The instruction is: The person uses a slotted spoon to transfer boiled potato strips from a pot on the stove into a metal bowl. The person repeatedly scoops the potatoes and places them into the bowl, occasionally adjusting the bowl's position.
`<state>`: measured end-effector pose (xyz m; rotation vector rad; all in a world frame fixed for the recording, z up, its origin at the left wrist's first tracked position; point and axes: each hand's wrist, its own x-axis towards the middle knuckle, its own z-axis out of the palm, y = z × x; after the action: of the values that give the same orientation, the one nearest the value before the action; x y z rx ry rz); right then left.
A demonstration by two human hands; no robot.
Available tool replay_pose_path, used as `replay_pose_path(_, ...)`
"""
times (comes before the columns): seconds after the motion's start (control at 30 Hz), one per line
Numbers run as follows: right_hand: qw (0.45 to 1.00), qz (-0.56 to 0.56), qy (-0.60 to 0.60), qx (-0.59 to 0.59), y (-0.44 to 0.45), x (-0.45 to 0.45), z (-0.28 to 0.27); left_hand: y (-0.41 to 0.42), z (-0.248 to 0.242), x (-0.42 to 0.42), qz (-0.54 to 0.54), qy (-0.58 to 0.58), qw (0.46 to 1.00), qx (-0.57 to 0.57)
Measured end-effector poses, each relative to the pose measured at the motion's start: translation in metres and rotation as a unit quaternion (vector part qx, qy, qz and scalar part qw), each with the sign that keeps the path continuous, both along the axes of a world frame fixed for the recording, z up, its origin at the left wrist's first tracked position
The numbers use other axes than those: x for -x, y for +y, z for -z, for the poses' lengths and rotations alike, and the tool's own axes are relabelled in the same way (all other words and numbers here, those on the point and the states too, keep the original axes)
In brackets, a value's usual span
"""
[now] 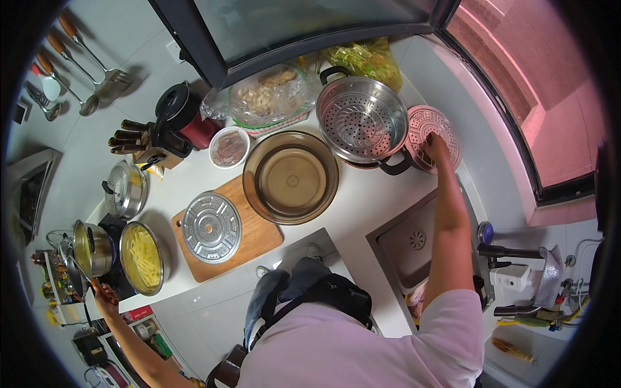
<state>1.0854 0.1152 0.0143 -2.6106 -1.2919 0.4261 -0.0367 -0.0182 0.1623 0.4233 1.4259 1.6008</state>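
At the far left, my left hand (104, 295) is closed around the wooden handle of a long metal utensil, whose far end reaches into a steel pot (99, 248). My right hand (433, 148) is stretched out to the far right, over a round perforated metal rack (446, 127); its fingers touch the rack near the middle, and their exact hold is hidden. A large steel steamer pot (361, 119) with black handles stands beside that rack. Close to the steel pot is a metal bowl of pale yellow cut strips (144, 259). Another perforated disc (212, 227) lies on a wooden cutting board (262, 220).
A brown glass bowl (291, 178) overlaps the board's corner. Behind it are a bowl of meat (229, 148), a bagged basket (271, 97), a red kettle (187, 116) and a knife block (160, 150). The sink (405, 242) lies below my right forearm; a lidded pot (126, 189) stands left.
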Motion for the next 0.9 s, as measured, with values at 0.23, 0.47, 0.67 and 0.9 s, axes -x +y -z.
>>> replay_pose_path(0.23, 0.982, 0.038, -0.173, -0.068, -0.012, 0.012, -0.044, 0.001, -0.002, -0.017, 0.048, 0.039, 0.998, 0.023)
replay_pose_path(0.47, 0.977, -0.127, -0.025, -0.167, 0.034, 0.079, -0.133, 0.029, 0.015, -0.025, -0.027, 0.008, 1.0, -0.005)
replay_pose_path(0.67, 0.949, -0.291, 0.094, -0.082, 0.071, 0.171, -0.097, 0.027, 0.016, -0.032, -0.01, 0.011, 1.0, -0.01)
replay_pose_path(0.9, 0.938, -0.333, 0.096, -0.01, 0.095, 0.173, -0.066, 0.017, -0.001, -0.052, -0.045, -0.005, 0.998, -0.035)
